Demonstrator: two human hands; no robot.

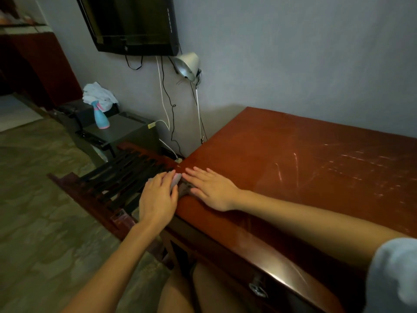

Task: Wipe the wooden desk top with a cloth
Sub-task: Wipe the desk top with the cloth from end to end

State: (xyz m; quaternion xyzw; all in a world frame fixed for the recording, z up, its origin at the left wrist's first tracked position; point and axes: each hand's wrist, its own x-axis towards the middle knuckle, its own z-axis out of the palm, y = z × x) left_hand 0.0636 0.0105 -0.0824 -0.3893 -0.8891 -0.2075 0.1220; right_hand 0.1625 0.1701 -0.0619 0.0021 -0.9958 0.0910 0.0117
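- The cloth (184, 189) sits bunched at the left edge of the bench (293, 159), only a small grey-and-pale bit showing between the two hands.
- The right hand (209, 188) lies flat on the wood with straight fingers, its thumb side against the cloth, grasping nothing.
- The left hand (158, 196) covers the cloth's pale end right at the edge. I cannot tell whether it pinches it.
- To wipe well, I would spread the cloth out first, since a wad cleans only a narrow line.
- Press with a flat palm and pull long overlapping strokes toward the pale streaks (352, 168) far to the right.
- Mind the edge: the cloth could slip onto the slatted rack (121, 177) beside it.
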